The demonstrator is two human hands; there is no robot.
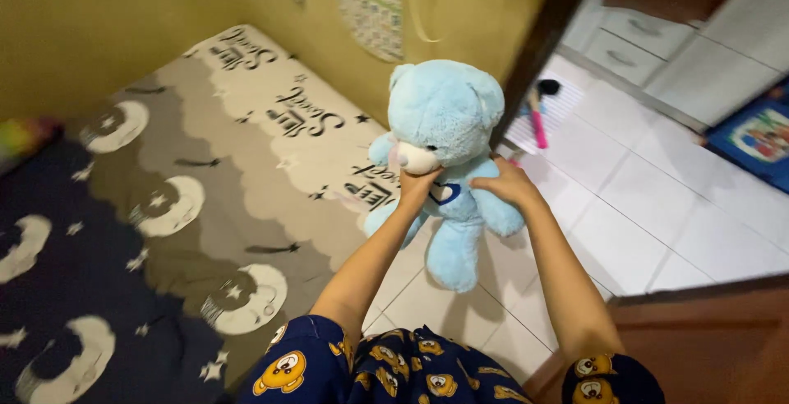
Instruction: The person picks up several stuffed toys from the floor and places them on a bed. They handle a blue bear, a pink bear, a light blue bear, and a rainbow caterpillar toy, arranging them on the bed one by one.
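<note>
Two hands, left hand and right hand, are closed on a blue bear, held above the tiled floor beside the mattress edge; a loosened grip could let it be dropped.

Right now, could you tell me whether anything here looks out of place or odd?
Only small things: a pink-handled brush lies loose on the white tiled floor by the doorway. The light blue teddy bear, held upright by the left hand and right hand, looks undamaged.

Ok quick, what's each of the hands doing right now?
Left hand: closed on the teddy bear, at its chest.
Right hand: gripping the bear's side.
</note>
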